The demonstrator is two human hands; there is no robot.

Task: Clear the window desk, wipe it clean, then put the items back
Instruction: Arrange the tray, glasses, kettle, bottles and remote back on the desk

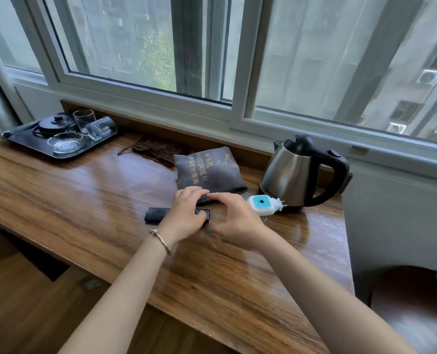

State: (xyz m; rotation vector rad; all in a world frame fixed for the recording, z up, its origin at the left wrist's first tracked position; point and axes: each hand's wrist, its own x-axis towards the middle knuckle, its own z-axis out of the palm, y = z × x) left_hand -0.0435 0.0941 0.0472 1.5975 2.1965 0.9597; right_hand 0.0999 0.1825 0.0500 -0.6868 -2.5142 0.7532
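Wooden brown bench (84, 190) under the window holds all its items — whether clearing is yet to begin or the items are already back cannot be told. Left hand (186, 213) lies over a flat black remote control (156, 214), fingers curved on it; right hand (234, 219) hovers just beside, fingers loosely curled, gripping nothing visible. Near them: a grey fabric hairdryer pouch (207, 169), a white-and-teal plug-in device (262, 204), a steel electric kettle (296, 172), a crumpled brown cloth (156, 150) and a black tray of glassware (26, 139).
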